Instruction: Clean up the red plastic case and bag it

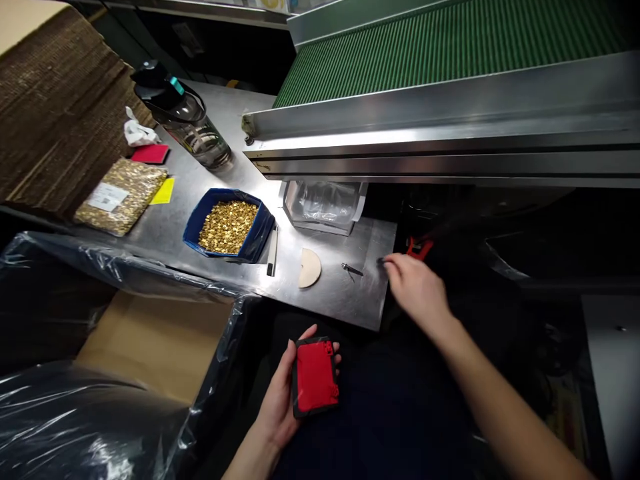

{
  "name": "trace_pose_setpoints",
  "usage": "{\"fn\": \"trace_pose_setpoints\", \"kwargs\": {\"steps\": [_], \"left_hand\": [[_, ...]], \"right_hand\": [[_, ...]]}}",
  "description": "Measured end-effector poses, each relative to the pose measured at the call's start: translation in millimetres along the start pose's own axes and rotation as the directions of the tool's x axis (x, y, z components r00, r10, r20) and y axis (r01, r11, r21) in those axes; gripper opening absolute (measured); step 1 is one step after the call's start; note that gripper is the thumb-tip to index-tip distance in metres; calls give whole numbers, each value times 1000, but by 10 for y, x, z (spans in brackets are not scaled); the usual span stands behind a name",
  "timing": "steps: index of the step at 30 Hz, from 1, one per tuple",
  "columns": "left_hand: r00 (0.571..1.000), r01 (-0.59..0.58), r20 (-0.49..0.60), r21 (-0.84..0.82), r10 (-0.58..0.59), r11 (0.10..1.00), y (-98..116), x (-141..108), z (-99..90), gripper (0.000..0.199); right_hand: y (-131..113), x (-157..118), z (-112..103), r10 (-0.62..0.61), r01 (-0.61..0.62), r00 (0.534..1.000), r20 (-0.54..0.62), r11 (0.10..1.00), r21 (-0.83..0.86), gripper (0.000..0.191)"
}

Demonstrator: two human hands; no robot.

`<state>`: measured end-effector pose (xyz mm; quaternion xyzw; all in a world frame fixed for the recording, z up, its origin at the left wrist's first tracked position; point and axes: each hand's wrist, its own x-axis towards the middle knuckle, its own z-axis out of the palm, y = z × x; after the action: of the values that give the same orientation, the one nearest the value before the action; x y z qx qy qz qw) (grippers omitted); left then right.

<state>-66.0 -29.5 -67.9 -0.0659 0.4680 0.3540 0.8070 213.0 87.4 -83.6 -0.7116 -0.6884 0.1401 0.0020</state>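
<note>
The left hand (281, 395) is nearest, palm up with fingers curled around the edges of a red and black rectangular case (315, 375), which it holds just short of the counter (345, 303). To its left, a clear plastic liner (95, 427) drapes over a box whose brown cardboard (155, 343) shows inside. Farther out, the right hand (419, 288) reaches to the counter's right edge, thumb and fingertips closed together on a small dark piece (382, 262), too blurred to identify. Beside that hand, just past the edge, is a red-handled tool (419, 249). On the counter, from right to left, lie a slim dark metal tool (353, 269), a pale half-disc (310, 269) and a white utility knife (272, 252), close against a blue bin (263, 233) of small gold-coloured pieces (229, 227). Behind the half-disc, a translucent tray (325, 229) holds clear plastic bags (323, 200), partly under the conveyor's metal frame (425, 120). Leftward rest a labelled bag of gold-coloured pieces (137, 187), a yellow note (163, 192) touching it, a red pad (150, 155) and crumpled white tissue (140, 132). Farther back, a water bottle (203, 137) stands near stacked cardboard sheets (55, 113) and the ribbed green conveyor belt (425, 53).
</note>
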Motion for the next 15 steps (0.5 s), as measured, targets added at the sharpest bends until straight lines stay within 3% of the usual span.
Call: {"fn": "trace_pose_setpoints", "kwargs": {"steps": [2,4,7,11,15], "left_hand": [[999,2,46,9,-2,1000,4,53,-6,69],[997,13,82,17,-15,1000,-5,116,-13,69],[992,23,123,20,-26,1000,-24,185,-48,71],[985,11,173,-8,-9,1000,-48,181,-145,73],[987,-45,153,37,39,998,-89,133,-215,72]], "right_hand": [[537,118,71,-18,19,1000,9,992,-122,48],[967,317,216,-118,131,990,76,970,-205,52],[1339,615,445,-278,317,945,174,911,-266,54],[1452,707,492,-427,480,875,229,823,-303,50],[1278,330,218,-535,600,798,277,742,-297,52]]}}
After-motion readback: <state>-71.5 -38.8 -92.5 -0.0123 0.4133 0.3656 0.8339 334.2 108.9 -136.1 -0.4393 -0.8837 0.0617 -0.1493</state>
